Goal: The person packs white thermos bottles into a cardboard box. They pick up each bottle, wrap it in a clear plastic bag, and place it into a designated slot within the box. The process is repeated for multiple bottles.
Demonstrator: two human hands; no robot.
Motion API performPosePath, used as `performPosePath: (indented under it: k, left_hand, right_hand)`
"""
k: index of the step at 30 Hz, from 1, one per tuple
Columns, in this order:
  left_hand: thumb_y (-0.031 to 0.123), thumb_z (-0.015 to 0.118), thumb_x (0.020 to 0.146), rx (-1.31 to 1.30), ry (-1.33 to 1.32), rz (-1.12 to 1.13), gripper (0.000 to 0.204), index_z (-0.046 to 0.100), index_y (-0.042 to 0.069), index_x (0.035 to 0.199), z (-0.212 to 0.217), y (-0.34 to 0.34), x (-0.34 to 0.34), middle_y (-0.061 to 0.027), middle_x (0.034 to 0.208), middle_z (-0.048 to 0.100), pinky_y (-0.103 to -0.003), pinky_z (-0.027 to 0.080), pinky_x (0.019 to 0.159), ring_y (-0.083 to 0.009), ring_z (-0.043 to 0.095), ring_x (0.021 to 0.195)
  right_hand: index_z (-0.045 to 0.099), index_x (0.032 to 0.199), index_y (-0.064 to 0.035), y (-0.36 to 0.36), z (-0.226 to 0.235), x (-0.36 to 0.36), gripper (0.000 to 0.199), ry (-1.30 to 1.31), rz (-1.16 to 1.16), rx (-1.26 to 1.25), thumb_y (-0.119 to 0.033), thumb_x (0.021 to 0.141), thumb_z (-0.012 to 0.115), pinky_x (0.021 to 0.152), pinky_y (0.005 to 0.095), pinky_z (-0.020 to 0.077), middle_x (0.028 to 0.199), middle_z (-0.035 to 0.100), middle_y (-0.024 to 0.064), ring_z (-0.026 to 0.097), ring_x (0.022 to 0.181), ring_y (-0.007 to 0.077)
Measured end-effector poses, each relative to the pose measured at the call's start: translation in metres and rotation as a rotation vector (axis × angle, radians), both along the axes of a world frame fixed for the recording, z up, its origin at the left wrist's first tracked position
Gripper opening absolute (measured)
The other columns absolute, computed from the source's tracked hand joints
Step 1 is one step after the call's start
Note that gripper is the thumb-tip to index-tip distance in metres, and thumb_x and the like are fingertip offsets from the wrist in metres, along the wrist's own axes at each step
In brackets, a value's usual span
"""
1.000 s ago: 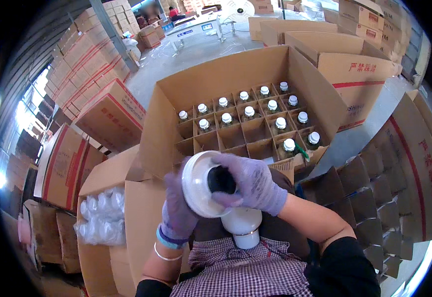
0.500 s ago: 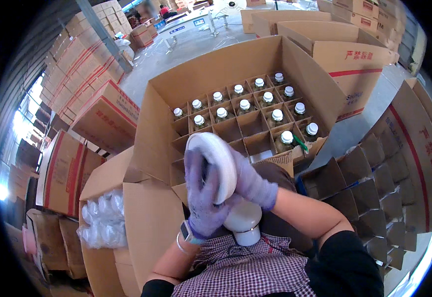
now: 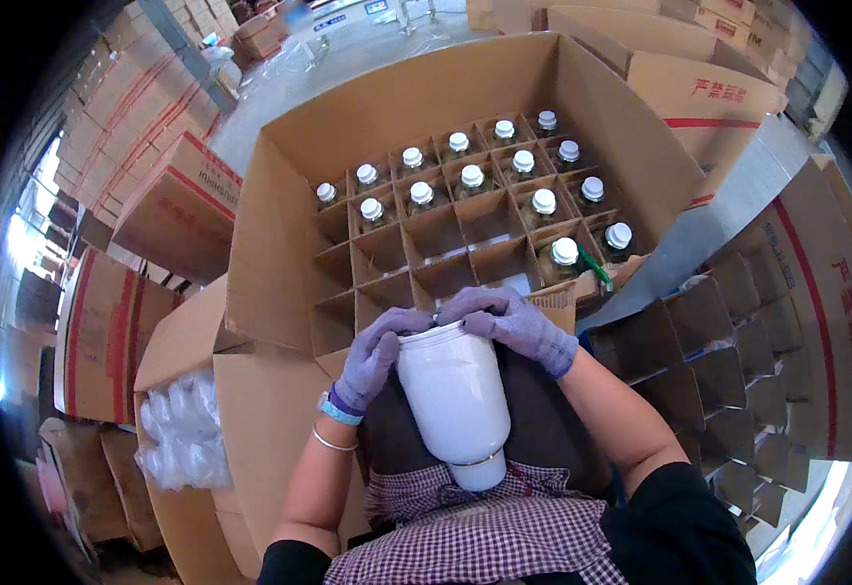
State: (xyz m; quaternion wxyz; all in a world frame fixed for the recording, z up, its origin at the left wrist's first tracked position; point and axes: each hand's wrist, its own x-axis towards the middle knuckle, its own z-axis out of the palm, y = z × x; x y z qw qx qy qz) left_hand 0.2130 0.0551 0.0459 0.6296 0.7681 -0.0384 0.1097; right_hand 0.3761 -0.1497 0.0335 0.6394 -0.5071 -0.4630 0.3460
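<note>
The far end of the white container (image 3: 455, 395) faces away, its inside out of sight, and the left hand (image 3: 379, 356) and right hand (image 3: 521, 327) cover parts of its rim, leaving some fingertips unseen. Cardboard dividers (image 3: 435, 237) hide the lower bodies of the bottles (image 3: 543, 203); a small green strip (image 3: 594, 263) beside one is too small to make out. What the clear plastic wrapping (image 3: 182, 429) holds cannot be told. The upper edge cuts off the white desk (image 3: 343, 15) and the stacked cartons (image 3: 143, 102); the lower edge crops the checked apron (image 3: 445, 551) and black sleeves (image 3: 679, 531). Glare washes out the lower right corner
</note>
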Motion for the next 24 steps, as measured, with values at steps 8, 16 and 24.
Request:
performPosePath:
  k: [8,16,24]
  left_hand:
    - [0.056,0.042,0.103,-0.012,-0.154,0.060,0.063,0.073,0.001,0.106,0.004,-0.009,-0.028,-0.0159,0.108,0.069,-0.045,0.043,0.105,-0.0294,0.063,0.108]
    - [0.051,0.035,0.103,0.702,-0.194,0.197,0.061,0.063,0.004,0.128,0.082,-0.074,-0.047,-0.0192,0.122,0.064,-0.041,0.045,0.096,-0.0364,0.062,0.109]
    - [0.028,0.057,0.094,0.564,0.168,0.680,0.030,0.067,0.008,0.114,-0.075,0.034,-0.027,-0.0150,0.115,0.066,-0.046,0.047,0.092,-0.0350,0.061,0.106]
  right_hand:
    - [0.072,0.103,-0.0025,-0.004,0.009,-0.033,0.024,-0.062,-0.110,0.089,-0.020,0.094,0.059,0.101,0.0372,0.0466,0.108,0.070,0.0101,0.063,0.109,0.0232]
    - [0.067,0.103,0.0007,0.014,-0.013,-0.046,0.036,0.470,-0.069,0.133,-0.028,0.098,0.045,0.109,0.0414,0.0413,0.114,0.067,0.0170,0.059,0.119,0.0299]
    - [0.059,0.130,0.0001,-0.014,0.079,-0.059,0.038,-0.374,-0.352,0.042,-0.016,0.097,0.052,0.108,0.0386,0.0438,0.130,0.062,0.0191,0.059,0.123,0.0293]
